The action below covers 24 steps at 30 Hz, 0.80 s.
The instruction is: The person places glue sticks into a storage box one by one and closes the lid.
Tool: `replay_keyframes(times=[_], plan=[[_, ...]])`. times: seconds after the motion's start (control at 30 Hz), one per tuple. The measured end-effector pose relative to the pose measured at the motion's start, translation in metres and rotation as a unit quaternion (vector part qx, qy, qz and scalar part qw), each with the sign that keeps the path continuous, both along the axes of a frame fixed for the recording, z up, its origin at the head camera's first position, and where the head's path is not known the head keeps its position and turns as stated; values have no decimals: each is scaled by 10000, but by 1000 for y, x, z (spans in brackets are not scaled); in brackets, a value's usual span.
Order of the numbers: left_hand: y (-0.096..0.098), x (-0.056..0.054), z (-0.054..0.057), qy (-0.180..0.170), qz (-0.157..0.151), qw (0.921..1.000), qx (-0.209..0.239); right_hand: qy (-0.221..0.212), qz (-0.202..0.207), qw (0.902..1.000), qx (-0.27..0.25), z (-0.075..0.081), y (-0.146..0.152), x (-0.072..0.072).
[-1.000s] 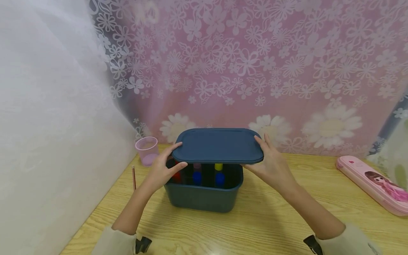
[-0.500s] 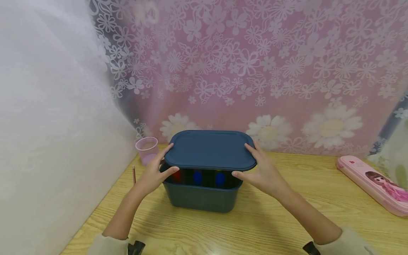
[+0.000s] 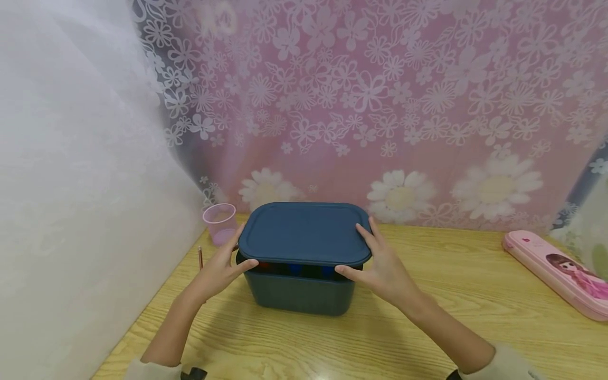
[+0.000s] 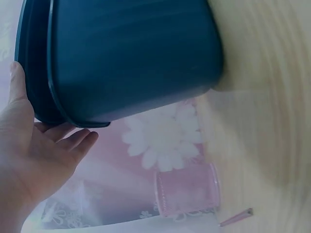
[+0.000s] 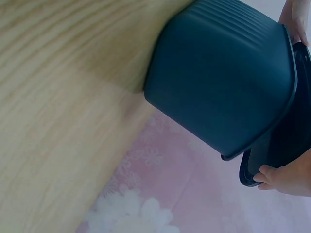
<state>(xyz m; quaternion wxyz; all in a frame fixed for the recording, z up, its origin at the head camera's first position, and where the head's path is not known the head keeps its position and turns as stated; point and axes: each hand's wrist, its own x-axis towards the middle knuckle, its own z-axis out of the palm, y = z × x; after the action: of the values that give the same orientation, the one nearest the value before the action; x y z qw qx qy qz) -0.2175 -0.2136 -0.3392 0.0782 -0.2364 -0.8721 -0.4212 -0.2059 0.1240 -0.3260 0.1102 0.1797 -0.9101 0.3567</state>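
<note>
A dark blue lid (image 3: 305,232) hangs just over a storage box (image 3: 301,293) of the same colour, apart from its front rim. My left hand (image 3: 219,272) holds the lid's left end, thumb at the front corner. At the other end my right hand (image 3: 388,270) grips it, thumb on the near edge and fingers along the side. Through the narrow front gap, blue items (image 3: 295,269) and a bit of red show inside; their kind is hidden. In the right wrist view the lid (image 5: 262,155) stands slightly off the box rim.
Behind the box at left stands a clear pink cup (image 3: 221,224), with a pencil (image 3: 200,257) lying near it. A pink pencil case (image 3: 556,272) lies far right on the wooden table (image 3: 304,348). A floral curtain (image 3: 332,105) hangs behind.
Both hands have brought the lid down and to the left, closer over the box. The gap at the front has narrowed, hiding most of the items inside. The box has stayed put.
</note>
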Motion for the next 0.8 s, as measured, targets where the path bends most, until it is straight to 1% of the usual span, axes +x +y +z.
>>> replay_keyframes(times=[0.07, 0.17, 0.27, 0.33, 0.47, 0.5, 0.53, 0.6, 0.8], plan=[[-2, 1, -4, 20, -25, 10000, -58, -55, -13, 10000, 45, -3, -1, 0], [-5, 1, -10, 41, -90, 9999, -19, -160, -17, 9998, 119, -8, -4, 1], [-8, 2, -14, 39, -91, 10000, -2, -303, 11, 9994, 185, -12, -7, 2], [-7, 6, -10, 14, -98, 10000, 11, -417, 38, 9989, 216, -15, -8, 2], [-9, 6, -12, 81, -69, 9998, -142, -556, 56, 9980, 295, -17, -11, 4], [-10, 6, -13, 98, -70, 9998, -179, -564, 57, 9979, 314, -17, -11, 4], [-12, 3, -18, 116, -79, 9997, -194, -545, 61, 9979, 335, -18, -12, 4], [-15, 0, -22, 117, -126, 9996, -202, -501, 66, 9980, 372, -18, -12, 5], [-15, 0, -24, 93, -178, 9997, -151, -374, 90, 9980, 504, -20, -12, 5]])
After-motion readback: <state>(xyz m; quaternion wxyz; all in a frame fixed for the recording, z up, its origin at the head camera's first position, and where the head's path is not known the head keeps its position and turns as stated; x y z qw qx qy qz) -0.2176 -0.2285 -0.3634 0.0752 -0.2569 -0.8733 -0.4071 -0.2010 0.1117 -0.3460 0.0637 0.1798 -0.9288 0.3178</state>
